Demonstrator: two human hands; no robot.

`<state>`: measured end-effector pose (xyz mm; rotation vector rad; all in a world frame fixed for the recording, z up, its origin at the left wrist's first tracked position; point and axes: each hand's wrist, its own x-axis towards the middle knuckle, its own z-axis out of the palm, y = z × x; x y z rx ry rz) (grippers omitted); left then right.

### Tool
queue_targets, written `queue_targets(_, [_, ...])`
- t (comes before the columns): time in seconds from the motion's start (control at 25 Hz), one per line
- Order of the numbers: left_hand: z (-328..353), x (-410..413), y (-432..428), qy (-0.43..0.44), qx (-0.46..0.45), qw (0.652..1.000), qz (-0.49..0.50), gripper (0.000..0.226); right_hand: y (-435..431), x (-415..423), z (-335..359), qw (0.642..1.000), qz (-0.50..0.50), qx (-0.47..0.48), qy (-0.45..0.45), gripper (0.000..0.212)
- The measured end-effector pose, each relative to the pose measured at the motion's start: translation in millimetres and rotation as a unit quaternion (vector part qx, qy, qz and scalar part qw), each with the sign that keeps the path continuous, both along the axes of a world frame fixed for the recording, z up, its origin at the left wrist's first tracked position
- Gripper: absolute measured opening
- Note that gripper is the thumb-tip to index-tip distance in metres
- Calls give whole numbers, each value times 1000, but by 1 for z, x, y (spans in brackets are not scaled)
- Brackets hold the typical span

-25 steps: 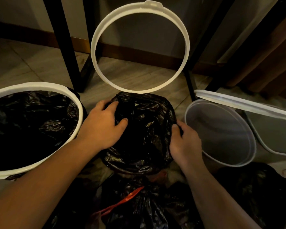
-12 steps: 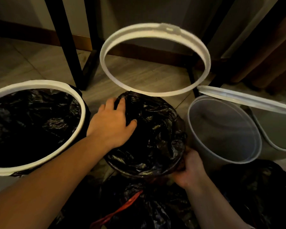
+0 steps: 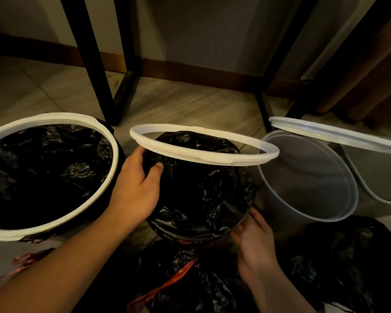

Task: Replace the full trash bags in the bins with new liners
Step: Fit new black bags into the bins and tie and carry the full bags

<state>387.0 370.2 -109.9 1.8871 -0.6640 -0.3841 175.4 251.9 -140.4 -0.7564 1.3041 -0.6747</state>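
The middle bin holds a black liner [image 3: 203, 195] folded over its rim. Its white clamp ring [image 3: 203, 154] hangs tilted just above the liner, low at the far side. My left hand [image 3: 136, 190] grips the liner on the bin's left side, thumb pressed on the plastic and fingertips behind the ring. My right hand [image 3: 255, 240] holds the bin's near edge, fingers curled under the liner's fold. The left bin [image 3: 113, 159] has a black liner under a white ring. At the right stands a bare grey bin [image 3: 307, 177], ring [image 3: 336, 134] raised.
Tied full black bags lie on the floor in front of me, one with a red drawstring [image 3: 178, 274], another at the right [image 3: 348, 256]. Black table legs [image 3: 93, 64] rise behind the bins. A further grey bin [image 3: 382, 177] sits at the far right.
The white ring has swung down from upright to just above the middle bin's liner. My right hand slid from the liner's right side to the bin's near edge.
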Motion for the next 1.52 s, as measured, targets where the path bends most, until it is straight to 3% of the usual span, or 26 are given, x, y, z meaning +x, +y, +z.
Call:
queue_targets(0.08, [5, -7, 7, 22, -47, 999, 6, 43, -1, -15, 10, 998, -35, -46, 10, 19])
queue_targets(0.2, [3, -9, 20, 27, -37, 999, 9, 53, 14, -34, 39, 969, -66, -228, 72, 27])
queue_targets(0.28, [2, -18, 28, 22, -62, 998, 23, 48, 13, -34, 75, 920, -65, -383, 52, 29])
queue_targets(0.36, [12, -23, 35, 87, -159, 980, 77, 43, -10, -32, 119, 858, -25, -513, 23, 31])
queue_targets(0.48, [49, -4, 40, 202, -316, 914, 152, 26, -43, -13, 172, 801, 101, -587, 65, 27])
queue_targets(0.52, [62, 3, 40, 176, -311, 924, 136, 25, -48, -4, 177, 777, 136, -603, 118, 23])
queue_targets(0.6, [73, 11, 40, 33, -208, 974, 82, 34, -53, 8, 172, 740, 260, -583, 214, 30])
queue_targets(0.72, [68, 4, 44, -86, -89, 992, 22, 13, -52, 2, 142, 711, 412, -500, 273, 40])
queue_targets(0.8, [52, 0, 50, -191, 34, 980, -38, 10, -50, -11, 116, 661, 454, -503, 321, 51])
queue_targets(0.92, [26, -7, 58, -316, 160, 920, -166, 30, -35, -19, 83, 601, 486, -520, 363, 65])
queue_targets(1.04, [18, -18, 50, -288, 187, 923, -175, 53, -18, -12, 59, 571, 450, -541, 424, 75])
queue_targets(1.12, [10, -26, 44, -297, 228, 913, -164, 67, -4, -5, 49, 582, 418, -537, 445, 81])
queue_targets(1.28, [-3, -35, 40, -321, 245, 901, -157, 62, 6, 0, 32, 603, 399, -537, 434, 76])
queue_targets(1.52, [-8, -33, 38, -363, 266, 880, -154, 58, 9, -1, 35, 585, 416, -528, 454, 67])
